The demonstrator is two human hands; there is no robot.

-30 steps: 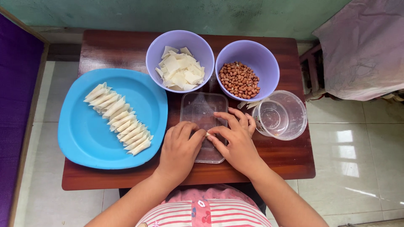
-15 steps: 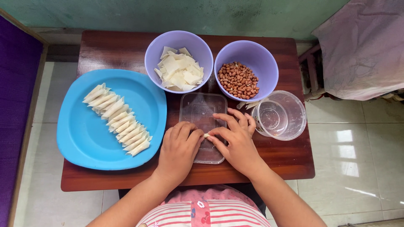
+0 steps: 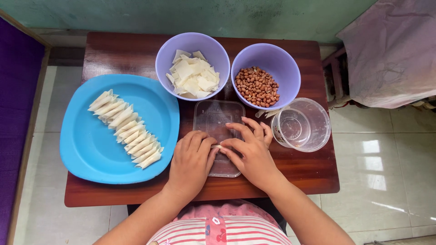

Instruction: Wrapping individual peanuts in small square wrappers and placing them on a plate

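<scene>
While we pinch the small wrapper (image 3: 219, 146) between both hands, it sits over the clear lid (image 3: 218, 119).

Our left hand (image 3: 190, 163) and right hand (image 3: 252, 154) close fingertips on it; we'd press evenly. Nearby: a bowl (image 3: 192, 38) of wrappers, a bowl (image 3: 290, 68) of peanuts, a clear tub (image 3: 318, 131) seemingly holding water, a blue plate (image 3: 91, 154) of rolled pieces.

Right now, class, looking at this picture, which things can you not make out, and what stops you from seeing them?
All in the head view:
- The small pale piece between the fingertips: mostly covered by the left hand and right hand, too small to identify.
- The lower part of the clear lid: hidden under both hands.
- The table near edge: partly hidden by the arms.
- The cloth-covered thing at right: shape concealed, cut off by the frame.
</scene>
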